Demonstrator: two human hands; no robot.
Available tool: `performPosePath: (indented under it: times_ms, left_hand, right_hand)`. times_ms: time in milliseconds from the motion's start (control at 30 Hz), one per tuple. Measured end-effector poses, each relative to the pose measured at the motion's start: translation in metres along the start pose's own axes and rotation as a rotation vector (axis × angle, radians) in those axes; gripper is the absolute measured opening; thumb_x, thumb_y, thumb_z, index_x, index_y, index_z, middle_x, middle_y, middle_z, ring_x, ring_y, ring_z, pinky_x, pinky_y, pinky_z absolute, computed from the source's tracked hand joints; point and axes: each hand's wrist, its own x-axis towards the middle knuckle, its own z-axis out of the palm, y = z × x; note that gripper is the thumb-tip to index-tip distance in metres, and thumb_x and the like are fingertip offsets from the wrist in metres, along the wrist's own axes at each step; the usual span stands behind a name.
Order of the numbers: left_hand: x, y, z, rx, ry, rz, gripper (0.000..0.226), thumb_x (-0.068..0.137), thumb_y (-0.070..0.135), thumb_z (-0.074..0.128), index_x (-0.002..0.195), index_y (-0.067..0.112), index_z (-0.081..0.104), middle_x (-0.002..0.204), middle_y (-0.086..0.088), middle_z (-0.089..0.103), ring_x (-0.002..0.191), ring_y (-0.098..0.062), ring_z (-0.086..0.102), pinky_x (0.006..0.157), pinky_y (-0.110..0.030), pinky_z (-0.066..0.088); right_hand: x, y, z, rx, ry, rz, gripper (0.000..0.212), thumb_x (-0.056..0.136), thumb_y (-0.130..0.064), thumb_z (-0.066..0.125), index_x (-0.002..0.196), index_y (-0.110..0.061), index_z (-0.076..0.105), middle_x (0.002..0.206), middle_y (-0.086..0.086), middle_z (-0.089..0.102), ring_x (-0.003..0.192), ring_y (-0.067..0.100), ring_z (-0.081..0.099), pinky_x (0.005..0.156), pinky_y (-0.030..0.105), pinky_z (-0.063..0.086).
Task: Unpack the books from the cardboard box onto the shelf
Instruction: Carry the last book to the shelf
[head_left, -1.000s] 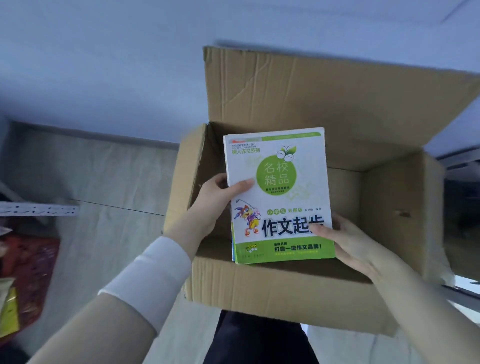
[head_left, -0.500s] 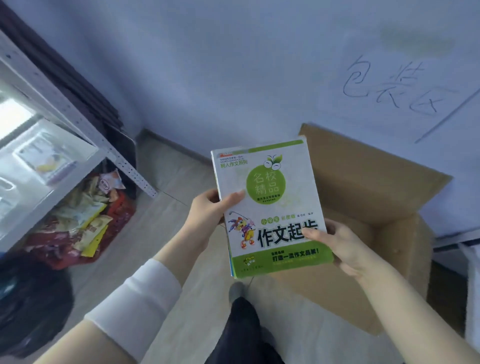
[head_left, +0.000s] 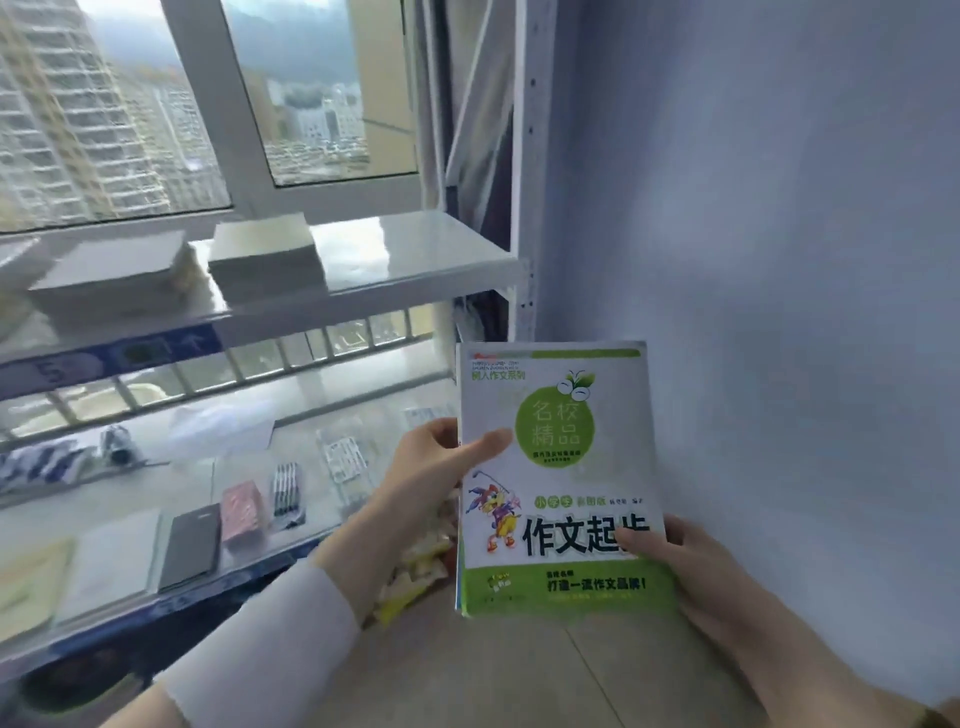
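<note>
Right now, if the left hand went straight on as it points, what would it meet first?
The left hand grips the green-and-white paperback book; past it, probably the white metal shelf post, though depth is unclear.

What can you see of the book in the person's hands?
The book is a paperback, white cover with a green circle, a cartoon figure, black Chinese characters and a green bottom band. It is held face-up, the left hand gripping its left edge, the right hand its lower right corner. Blue edges beneath suggest more books.
</note>
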Motion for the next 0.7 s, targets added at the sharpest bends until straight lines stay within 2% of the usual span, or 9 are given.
performPosePath:
  times_ms: [67,133,167,267,333,367,500,567,700]
  left_hand:
    - [0.023,0.004,-0.044,-0.009,0.064,0.010,0.050,0.064,0.045,0.078,0.100,0.013,0.066,0.094,-0.007,0.076,0.091,-0.026,0.072,0.086,-0.038,0.057]
    - [0.046,0.007,-0.080,-0.028,0.114,0.021,0.042,0.071,0.039,0.077,0.102,0.012,0.067,0.095,-0.008,0.075,0.093,-0.028,0.071,0.087,-0.041,0.056]
    - [0.058,0.008,-0.095,-0.033,0.133,0.029,0.040,0.072,0.037,0.077,0.101,0.012,0.068,0.097,-0.010,0.075,0.093,-0.029,0.071,0.086,-0.042,0.056]
    - [0.094,0.016,-0.127,-0.043,0.171,0.068,0.044,0.070,0.038,0.079,0.102,0.010,0.068,0.100,-0.013,0.074,0.095,-0.032,0.070,0.086,-0.046,0.055]
    - [0.122,0.025,-0.143,-0.051,0.191,0.111,0.048,0.068,0.038,0.080,0.105,0.010,0.068,0.101,-0.012,0.074,0.095,-0.032,0.070,0.087,-0.047,0.055]
    - [0.137,0.032,-0.149,-0.050,0.200,0.129,0.048,0.069,0.038,0.080,0.106,0.010,0.068,0.100,-0.011,0.075,0.095,-0.030,0.071,0.087,-0.047,0.056]
    - [0.202,0.072,-0.172,-0.011,0.252,0.216,0.051,0.070,0.036,0.080,0.111,0.009,0.065,0.103,-0.009,0.073,0.095,-0.026,0.071,0.087,-0.046,0.056]
    - [0.234,0.095,-0.181,0.031,0.297,0.273,0.049,0.071,0.033,0.079,0.111,0.009,0.064,0.104,-0.008,0.072,0.096,-0.026,0.070,0.087,-0.045,0.057]
    - [0.292,0.132,-0.197,0.083,0.404,0.353,0.041,0.070,0.030,0.080,0.105,0.017,0.063,0.105,-0.003,0.071,0.098,-0.022,0.068,0.090,-0.042,0.055]
  right_hand:
    - [0.038,-0.019,0.038,-0.016,-0.064,-0.009,0.065,0.046,-0.031,0.086,0.102,-0.006,0.068,0.096,0.010,0.076,0.091,0.033,0.071,0.088,0.049,0.052]
    - [0.074,-0.034,0.067,-0.040,-0.135,-0.023,0.085,0.028,-0.043,0.092,0.102,-0.008,0.068,0.098,0.011,0.076,0.092,0.033,0.071,0.085,0.048,0.054]
    - [0.091,-0.040,0.078,-0.047,-0.158,-0.028,0.089,0.025,-0.043,0.093,0.103,-0.008,0.068,0.098,0.012,0.076,0.091,0.032,0.072,0.080,0.045,0.057]
    - [0.136,-0.068,0.100,-0.058,-0.215,-0.063,0.074,0.034,-0.027,0.088,0.101,-0.005,0.066,0.088,0.009,0.077,0.076,0.023,0.074,0.059,0.030,0.058]
    - [0.166,-0.093,0.109,-0.066,-0.252,-0.091,0.065,0.040,-0.023,0.086,0.100,-0.006,0.065,0.084,0.005,0.078,0.072,0.017,0.074,0.054,0.023,0.056]
    - [0.182,-0.106,0.111,-0.070,-0.275,-0.106,0.066,0.040,-0.024,0.085,0.101,-0.007,0.065,0.085,0.004,0.078,0.073,0.017,0.074,0.054,0.022,0.056]
    - [0.259,-0.158,0.114,-0.126,-0.293,-0.189,0.100,0.017,-0.044,0.092,0.105,-0.008,0.063,0.091,0.005,0.077,0.081,0.019,0.074,0.060,0.023,0.057]
    - [0.303,-0.186,0.114,-0.141,-0.301,-0.251,0.103,0.013,-0.044,0.092,0.104,-0.008,0.061,0.090,0.005,0.077,0.080,0.018,0.074,0.061,0.022,0.058]
    - [0.384,-0.235,0.119,-0.148,-0.353,-0.351,0.100,0.018,-0.041,0.094,0.107,-0.010,0.060,0.110,0.013,0.070,0.092,0.023,0.072,0.068,0.026,0.058]
